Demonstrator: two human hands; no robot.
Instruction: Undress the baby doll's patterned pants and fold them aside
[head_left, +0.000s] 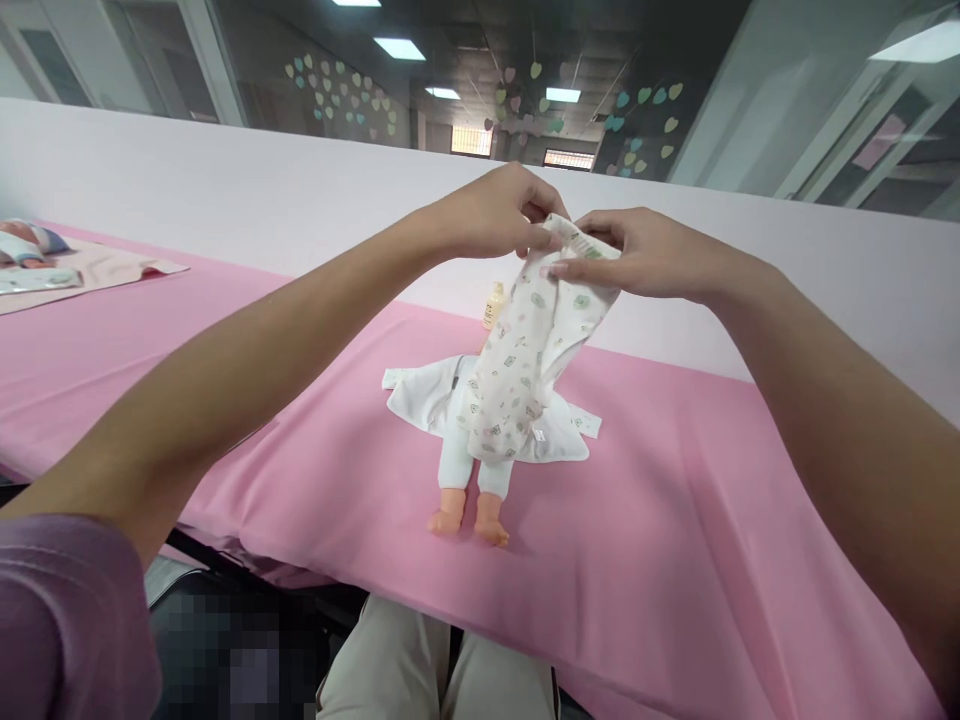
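A pair of patterned baby pants point(510, 365) hangs from both my hands, its waistband uppermost. My left hand point(510, 212) pinches one side of the waistband, and my right hand point(637, 252) grips the other side with the thumb across the front. Beneath the cloth a baby doll point(454, 460) lies on its back, feet toward me. White leggings cover its legs, and its bare feet point(490, 518) show. A white baby shirt point(424, 395) is spread open under the doll. The hanging pants hide the doll's head and most of its torso.
The table has a pink cloth point(315, 420). A small cream bottle point(493, 305) stands behind the doll, by the white wall point(337, 200). At the far left, another doll point(26, 243) and folded clothing point(37, 280) lie on a pale mat point(120, 265).
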